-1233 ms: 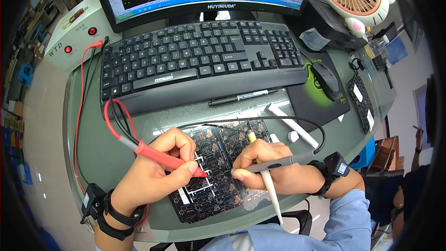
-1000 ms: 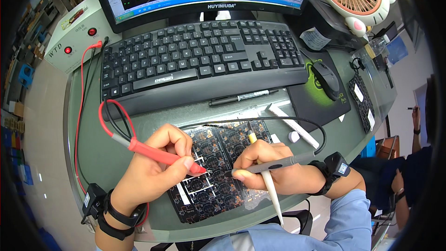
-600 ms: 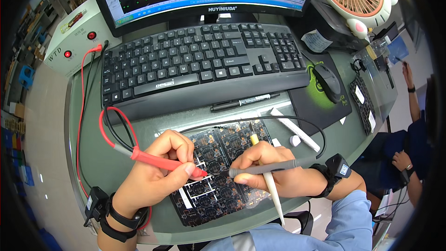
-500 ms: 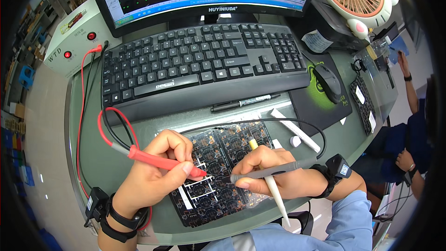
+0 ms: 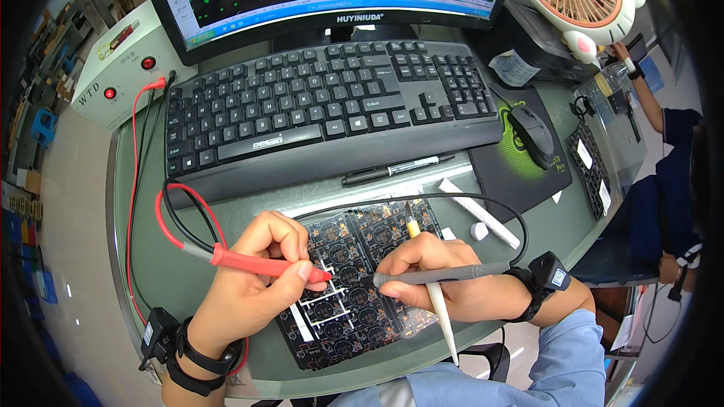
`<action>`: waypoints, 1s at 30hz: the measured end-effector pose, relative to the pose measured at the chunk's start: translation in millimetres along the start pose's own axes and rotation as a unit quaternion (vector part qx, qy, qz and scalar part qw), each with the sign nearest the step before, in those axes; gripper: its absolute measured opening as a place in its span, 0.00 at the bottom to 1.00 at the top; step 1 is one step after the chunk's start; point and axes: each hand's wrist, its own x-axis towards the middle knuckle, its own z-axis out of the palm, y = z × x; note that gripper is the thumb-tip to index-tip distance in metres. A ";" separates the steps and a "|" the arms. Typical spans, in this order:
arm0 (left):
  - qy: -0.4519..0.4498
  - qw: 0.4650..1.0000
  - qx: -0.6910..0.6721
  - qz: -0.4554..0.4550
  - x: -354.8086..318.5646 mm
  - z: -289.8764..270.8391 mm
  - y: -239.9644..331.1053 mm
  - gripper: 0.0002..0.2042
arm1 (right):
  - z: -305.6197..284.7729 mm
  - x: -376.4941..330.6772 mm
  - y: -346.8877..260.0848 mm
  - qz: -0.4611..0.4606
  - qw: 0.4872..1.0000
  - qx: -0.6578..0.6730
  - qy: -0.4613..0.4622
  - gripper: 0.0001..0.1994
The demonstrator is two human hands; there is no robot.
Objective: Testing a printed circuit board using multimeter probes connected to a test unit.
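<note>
My left hand (image 5: 245,290) is closed round a red test probe (image 5: 264,262), whose tip points right over the circuit board panel (image 5: 348,250). My right hand (image 5: 471,298) grips a dark grey test probe (image 5: 445,274) that points left toward the red one. Through the same fingers passes a slim white tool with a yellow collar (image 5: 440,313), slanting toward the table's front edge. The dark panel carries rows of repeated round patterns and lies flat under both hands. White strips (image 5: 339,292) lie on it between the probes. Whether the tips touch the panel is too small to tell.
Beyond the panel stand a black keyboard (image 5: 302,105) and a monitor (image 5: 360,18) with green board drawings. A marker (image 5: 392,170), a white tube (image 5: 480,215) and a mouse (image 5: 530,134) lie around. Probe leads run from a white box (image 5: 124,79). A co-worker's arm (image 5: 648,98) shows at right.
Both probe tips have shifted slightly over the panel. The white tool's lower end has swung a little left. At right, the co-worker's raised hand has moved farther away, toward the fan.
</note>
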 end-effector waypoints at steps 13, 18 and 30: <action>0.043 0.993 0.100 -0.034 -13.6 12.0 19.8 0.05 | 12.1 1.4 8.2 -0.010 0.995 0.096 -0.008 0.12; 0.023 0.995 0.097 -0.022 -11.3 20.0 21.4 0.05 | 7.7 -0.9 -8.0 0.003 0.998 0.034 0.062 0.17; -0.014 0.993 0.110 0.032 -5.8 -2.2 0.0 0.06 | 7.2 -5.3 -7.2 -0.024 0.998 0.019 0.057 0.15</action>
